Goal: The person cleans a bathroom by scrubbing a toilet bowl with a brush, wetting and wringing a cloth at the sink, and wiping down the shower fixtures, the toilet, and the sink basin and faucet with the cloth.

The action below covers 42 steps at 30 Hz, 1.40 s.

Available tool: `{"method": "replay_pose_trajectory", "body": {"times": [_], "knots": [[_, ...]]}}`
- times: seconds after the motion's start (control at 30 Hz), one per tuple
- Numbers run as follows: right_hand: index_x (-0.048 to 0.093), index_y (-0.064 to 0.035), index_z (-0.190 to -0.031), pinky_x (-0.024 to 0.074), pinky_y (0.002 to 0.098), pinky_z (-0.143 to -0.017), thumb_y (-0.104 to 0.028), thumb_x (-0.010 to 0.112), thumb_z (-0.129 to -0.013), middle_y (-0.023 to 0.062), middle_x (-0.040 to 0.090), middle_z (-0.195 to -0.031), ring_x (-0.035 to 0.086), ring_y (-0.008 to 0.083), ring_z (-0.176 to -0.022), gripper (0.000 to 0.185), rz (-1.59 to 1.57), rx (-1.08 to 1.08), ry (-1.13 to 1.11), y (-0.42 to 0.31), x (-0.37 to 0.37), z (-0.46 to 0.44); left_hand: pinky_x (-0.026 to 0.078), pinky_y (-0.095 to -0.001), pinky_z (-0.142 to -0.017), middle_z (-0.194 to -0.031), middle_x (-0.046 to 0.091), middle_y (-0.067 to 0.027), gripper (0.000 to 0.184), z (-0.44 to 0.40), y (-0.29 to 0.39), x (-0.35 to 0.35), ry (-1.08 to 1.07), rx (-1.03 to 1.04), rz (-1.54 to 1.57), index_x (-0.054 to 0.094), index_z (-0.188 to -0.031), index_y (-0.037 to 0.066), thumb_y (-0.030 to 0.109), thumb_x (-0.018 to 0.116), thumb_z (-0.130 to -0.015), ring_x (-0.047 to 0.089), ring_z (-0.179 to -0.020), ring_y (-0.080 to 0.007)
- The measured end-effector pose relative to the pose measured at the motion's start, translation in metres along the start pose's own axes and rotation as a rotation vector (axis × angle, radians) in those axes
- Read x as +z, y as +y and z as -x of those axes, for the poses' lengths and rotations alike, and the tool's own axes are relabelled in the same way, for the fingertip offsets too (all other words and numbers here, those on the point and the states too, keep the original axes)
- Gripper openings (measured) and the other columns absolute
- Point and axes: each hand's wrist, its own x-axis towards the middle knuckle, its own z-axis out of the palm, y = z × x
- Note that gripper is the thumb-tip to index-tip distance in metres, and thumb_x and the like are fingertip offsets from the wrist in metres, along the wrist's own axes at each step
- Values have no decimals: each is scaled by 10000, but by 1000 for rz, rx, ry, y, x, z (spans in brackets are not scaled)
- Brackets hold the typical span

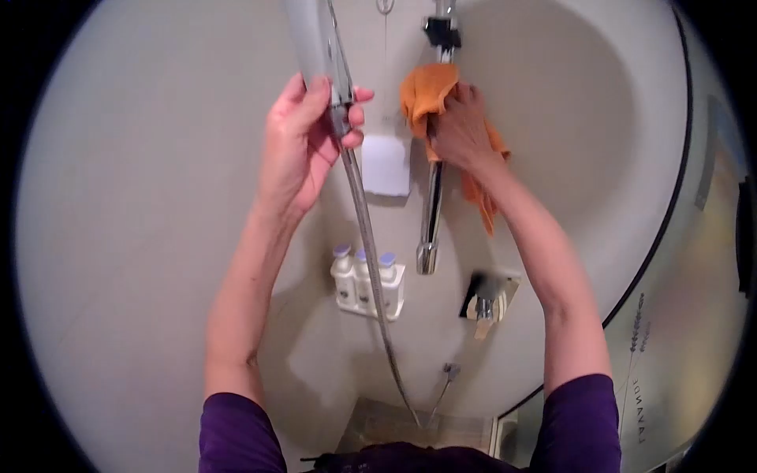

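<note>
Head view: your left hand point(293, 146) grasps the shower head point(309, 35) by its lower end, where the hose point(367, 229) joins, clear of the holder point(442, 33). Your right hand point(460, 132) clutches the cloth point(426, 91) against the upper bar point(430, 209). Work looks under way; what is finished or left cannot be told. Bar and bottles point(366, 285) are at the pale wall point(158, 173), the tap point(483, 306) is lower right, and a glass panel point(670, 331) with lettering stands at the right.
</note>
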Motion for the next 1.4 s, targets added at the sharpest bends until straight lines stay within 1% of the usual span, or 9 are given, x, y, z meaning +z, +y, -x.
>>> {"method": "replay_pose_trajectory", "body": {"times": [0.23, 0.33, 0.57, 0.7, 0.8, 0.83, 0.93, 1.17, 1.4], "knots": [[571, -149, -1361, 200, 651, -1184, -330, 680, -834, 116, 517, -1441, 323, 381, -1446, 567, -69, 45, -172, -60, 46, 167, 593, -338, -725, -1079, 665, -230, 158, 21, 29, -26, -89, 12, -41, 507, -1055, 24, 178, 541, -1053, 677, -852, -211], [520, -105, -1425, 122, 614, -1246, -321, 655, -848, 167, 424, -1514, 280, 430, -1464, 630, -397, 256, -324, -110, 42, 260, 474, -306, -694, -1245, 612, -288, 178, 20, 33, -16, -92, 36, -37, 544, -1075, 17, 183, 481, -1084, 608, -889, -194], [679, -94, -1216, 266, 638, -1169, -244, 690, -790, 114, 599, -1318, 397, 421, -1382, 451, -190, 93, -410, -123, 52, 347, 538, -363, -741, -1217, 606, -251, 163, -60, 27, 3, -141, 143, 6, 510, -1082, -15, 147, 497, -1074, 634, -940, -259], [725, -89, -1105, 461, 499, -1042, -121, 739, -756, 132, 676, -1181, 568, 395, -1207, 350, -436, 275, -24, -108, -4, 288, 602, -516, -933, -1183, 613, -215, 214, -102, 44, 39, -69, 197, -94, 499, -1140, -21, 176, 528, -1062, 653, -1037, -307], [736, -96, -1067, 455, 457, -1060, -56, 694, -753, 125, 699, -1128, 605, 373, -1159, 319, -748, 789, 82, -87, -46, 258, 527, -482, -959, -1095, 669, -116, 214, -142, 24, 35, -39, 229, -184, 577, -1120, 15, 218, 553, -1057, 634, -1058, -223], [699, -54, -1122, 465, 446, -1047, -31, 673, -765, 131, 678, -1199, 612, 328, -1179, 358, -683, 623, 133, -56, -43, 278, 485, -463, -977, -1060, 684, -75, 214, -157, 19, 37, -41, 235, -249, 609, -1099, 37, 241, 564, -1054, 619, -1077, -188], [583, 49, -1246, 465, 398, -1055, 3, 586, -917, 134, 588, -1331, 584, 239, -1223, 333, -852, 988, 622, -38, -87, 245, 386, -406, -971, -981, 679, -8, 222, -200, 7, 43, -61, 216, -326, 665, -1031, 87, 302, 607, -1029, 570, -1047, -131], [560, 34, -1315, 491, 362, -1029, 2, 548, -978, 111, 592, -1320, 596, 207, -1180, 340, -808, 801, 672, -25, -186, 267, 349, -305, -772, -827, 596, 15, 227, -212, -25, 74, -19, 239, -398, 663, -831, 60, 239, 655, -971, 459, -821, -105], [534, 36, -1332, 513, 346, -983, -5, 516, -988, 103, 589, -1284, 608, 198, -1136, 347, -868, 993, 679, -28, -230, 265, 394, -259, -694, -779, 617, 33, 221, -199, -52, 63, -80, 195, -311, 659, -896, 64, 252, 633, -1009, 504, -704, -62]]}}
